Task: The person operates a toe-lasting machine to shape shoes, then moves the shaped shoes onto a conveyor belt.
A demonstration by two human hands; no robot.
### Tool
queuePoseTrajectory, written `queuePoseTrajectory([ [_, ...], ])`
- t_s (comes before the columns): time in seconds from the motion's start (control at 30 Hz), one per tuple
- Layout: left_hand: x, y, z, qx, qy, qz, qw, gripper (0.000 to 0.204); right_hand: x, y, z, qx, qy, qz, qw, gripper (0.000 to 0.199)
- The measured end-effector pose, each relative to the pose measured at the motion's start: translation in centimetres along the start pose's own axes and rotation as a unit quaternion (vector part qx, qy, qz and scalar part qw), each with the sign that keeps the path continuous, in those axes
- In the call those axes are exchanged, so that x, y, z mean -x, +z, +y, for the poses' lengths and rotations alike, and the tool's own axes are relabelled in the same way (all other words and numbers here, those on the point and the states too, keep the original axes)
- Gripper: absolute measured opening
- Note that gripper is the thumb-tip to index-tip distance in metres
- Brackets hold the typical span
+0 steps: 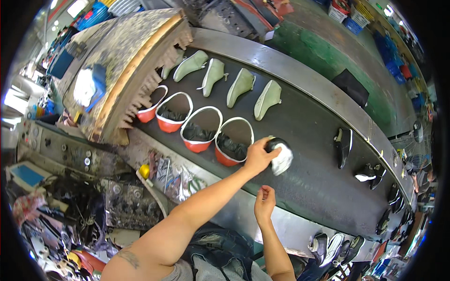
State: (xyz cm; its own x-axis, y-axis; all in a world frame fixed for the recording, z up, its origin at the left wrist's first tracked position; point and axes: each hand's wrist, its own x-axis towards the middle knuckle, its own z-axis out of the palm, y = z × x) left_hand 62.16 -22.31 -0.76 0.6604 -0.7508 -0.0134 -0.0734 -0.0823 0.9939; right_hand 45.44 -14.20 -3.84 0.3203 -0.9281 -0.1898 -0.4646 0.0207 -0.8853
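- While the clock positions below are read from the black-and-white piece (283, 161), 12 o'clock is the top of the head view.
- Left grip (258, 157): closed on the black-and-white piece, thumb at its near side. The piece is positioned over the dark conveyor belt (309, 187); whether it touches the belt cannot be determined.
- Right grip (265, 202): between 6 and 7 o'clock, apart from the piece, fingers curled loosely in toward the thumb.
- Red, white-rimmed pieces (227, 159): four in a row on the belt, 9 to 10 o'clock, dark material inside; the nearest sits just beside the left grip.
- Pale green shoe-shaped pieces (241, 88): row on the belt, 10 to 12 o'clock; the farthest is partly hidden at the fringed curtain (146, 91).
- Black shoe (345, 146): 3 o'clock, near the belt's far edge.
- Black-and-white shoes (366, 175): between 3 and 4 o'clock, beyond the black shoe.
- Shoes on the near metal ledge (333, 248): side by side, 5 o'clock.
- Yellow object (144, 172): just past 8 o'clock, near the machine controls.
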Motion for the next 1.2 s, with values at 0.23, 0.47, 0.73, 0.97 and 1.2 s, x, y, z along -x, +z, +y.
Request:
queuePoseTrajectory([
  [0.23, -14.4, 4.4, -10.8, -0.188, -0.072, -0.099, 0.975, 0.041, -11.5, 9.8, 1.2, -0.075, -0.076, -0.161, 0.981, 0.038],
  [0.47, -22.9, 2.9, -19.8, -0.495, 0.110, 0.173, 0.845, 0.073, -9.9, 11.4, 3.1, 0.235, -0.159, -0.286, 0.915, 0.024],
  [0.73, -13.9, -1.6, -17.0, 0.087, -0.232, 0.005, 0.969, 0.060, -8.3, 0.8, -1.9, 0.034, -0.146, -0.064, 0.987, 0.009],
  [0.97, -1.5, -16.6, -6.3, 0.147, -0.322, -0.070, 0.933, 0.045, -9.1, -4.3, -9.7, -0.125, 0.069, -0.142, 0.979, 0.012],
  [1.2, 9.7, -28.6, -4.2, 0.023, -0.227, -0.216, 0.949, 0.039, -6.2, 2.5, -4.8, -0.394, 0.278, -0.168, 0.860, 0.031],
])
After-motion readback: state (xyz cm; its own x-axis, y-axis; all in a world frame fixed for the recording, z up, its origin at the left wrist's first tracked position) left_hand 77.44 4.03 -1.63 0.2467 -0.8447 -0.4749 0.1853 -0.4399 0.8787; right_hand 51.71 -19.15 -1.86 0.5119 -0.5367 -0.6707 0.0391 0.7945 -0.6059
